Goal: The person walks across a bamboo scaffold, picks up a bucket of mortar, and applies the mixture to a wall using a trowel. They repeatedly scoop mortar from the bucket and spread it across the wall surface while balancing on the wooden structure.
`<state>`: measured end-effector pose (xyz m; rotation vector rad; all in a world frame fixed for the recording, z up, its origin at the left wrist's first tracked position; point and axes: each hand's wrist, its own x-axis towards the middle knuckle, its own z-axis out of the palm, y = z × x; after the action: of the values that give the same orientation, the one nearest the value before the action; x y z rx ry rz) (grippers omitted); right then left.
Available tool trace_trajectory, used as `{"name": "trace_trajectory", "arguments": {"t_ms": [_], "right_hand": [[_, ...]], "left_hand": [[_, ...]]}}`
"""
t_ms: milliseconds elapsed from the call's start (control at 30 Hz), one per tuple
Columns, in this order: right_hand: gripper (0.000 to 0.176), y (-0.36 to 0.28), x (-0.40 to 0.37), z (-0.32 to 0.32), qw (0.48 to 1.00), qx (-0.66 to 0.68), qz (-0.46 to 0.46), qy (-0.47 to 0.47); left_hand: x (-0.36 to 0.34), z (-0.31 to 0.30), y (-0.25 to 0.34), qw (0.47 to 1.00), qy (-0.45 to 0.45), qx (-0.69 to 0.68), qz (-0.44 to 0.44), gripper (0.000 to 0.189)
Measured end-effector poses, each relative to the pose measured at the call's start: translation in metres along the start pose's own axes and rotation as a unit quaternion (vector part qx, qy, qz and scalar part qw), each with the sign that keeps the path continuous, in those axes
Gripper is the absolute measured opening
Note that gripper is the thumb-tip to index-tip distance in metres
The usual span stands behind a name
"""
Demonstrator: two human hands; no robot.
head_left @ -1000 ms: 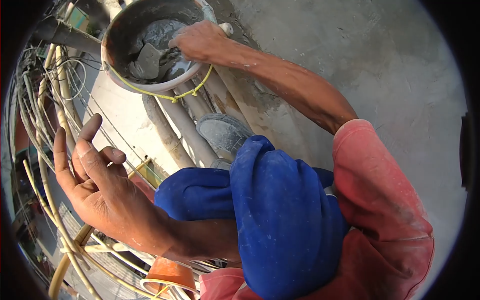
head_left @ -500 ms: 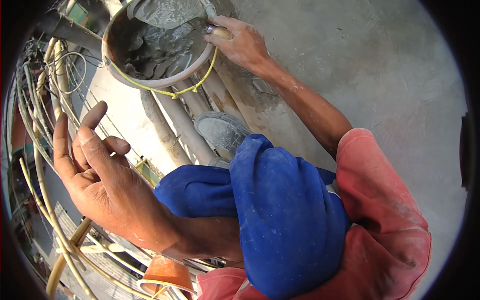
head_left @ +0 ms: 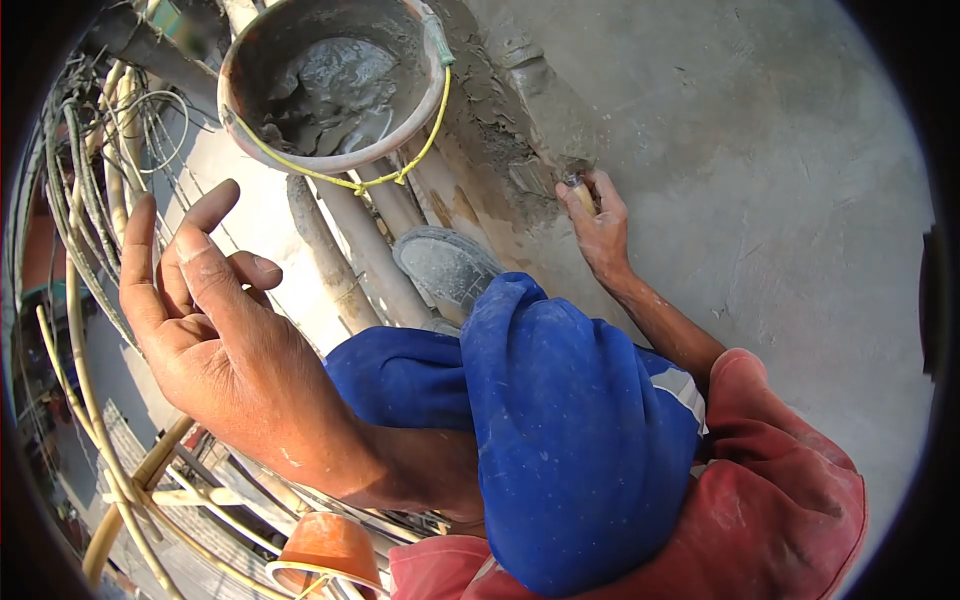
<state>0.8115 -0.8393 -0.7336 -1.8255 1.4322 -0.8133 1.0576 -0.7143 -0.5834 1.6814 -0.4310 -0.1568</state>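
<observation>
My right hand (head_left: 603,232) is closed around the pale wooden handle of a trowel (head_left: 582,194). Its blade lies against the grey plastered surface (head_left: 760,180), so coated in mortar that its outline is hard to make out. Raised on the left, my left hand (head_left: 215,320) is empty, with its fingers apart and loosely bent. Above both hands stands a bucket (head_left: 400,140) with a yellow cord handle, part filled with wet grey mortar (head_left: 340,90). Fresh rough mortar (head_left: 490,110) runs along the strip between the bucket and the trowel.
Bamboo poles (head_left: 330,240) lie under the bucket and beside my shoe (head_left: 445,262). Tangled wires and more poles (head_left: 85,380) fill the left side. An orange bucket (head_left: 330,545) sits at the bottom, near my bent knees in blue trousers (head_left: 580,430).
My right hand has moved the trowel from over the bucket down and right to the plastered surface. The left hand stays raised and has shifted slightly in view.
</observation>
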Motion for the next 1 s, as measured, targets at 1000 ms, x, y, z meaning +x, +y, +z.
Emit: {"name": "trace_trajectory", "arguments": {"t_ms": [1000], "right_hand": [[0.033,0.057,-0.041,0.005,0.940,0.025,0.305,-0.152]], "left_hand": [[-0.002,0.007,0.003,1.000,-0.004,0.006,0.000,0.036]]}}
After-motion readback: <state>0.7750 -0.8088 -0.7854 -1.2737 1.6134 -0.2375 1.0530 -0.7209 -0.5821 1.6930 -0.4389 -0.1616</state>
